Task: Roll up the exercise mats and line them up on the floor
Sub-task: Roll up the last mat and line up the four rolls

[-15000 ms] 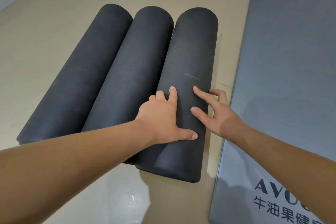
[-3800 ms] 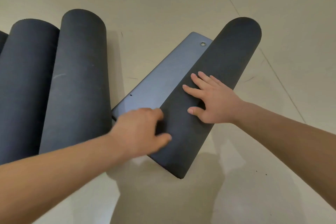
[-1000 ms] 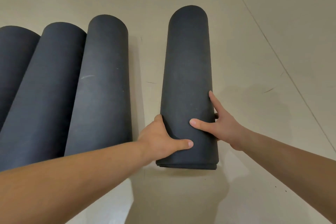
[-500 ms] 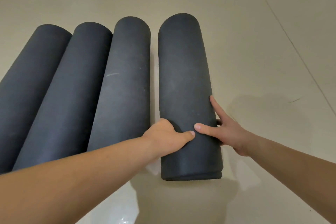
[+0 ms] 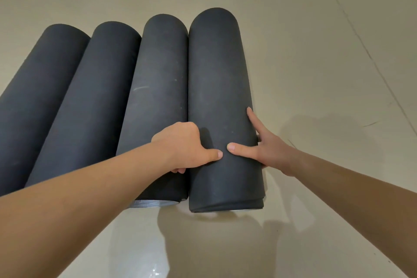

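Several dark grey rolled exercise mats lie side by side on the beige floor. The rightmost rolled mat (image 5: 220, 88) touches its neighbour (image 5: 161, 88) along its length. My left hand (image 5: 182, 146) grips the rightmost roll on its left side near the front end, fingers tucked into the gap between the two rolls, thumb on top. My right hand (image 5: 268, 149) clasps the same roll from its right side, thumb across the top and forefinger stretched along the flank. Two more rolls (image 5: 97, 97) (image 5: 38, 88) lie further left.
Bare beige floor (image 5: 327, 74) stretches to the right and in front of the rolls. A faint floor seam runs diagonally at the far right. A white wall base shows at the top left corner.
The rightmost roll has been pushed left against the row, closing the gap that stood between it and its neighbour. Both hands kept their hold on it.
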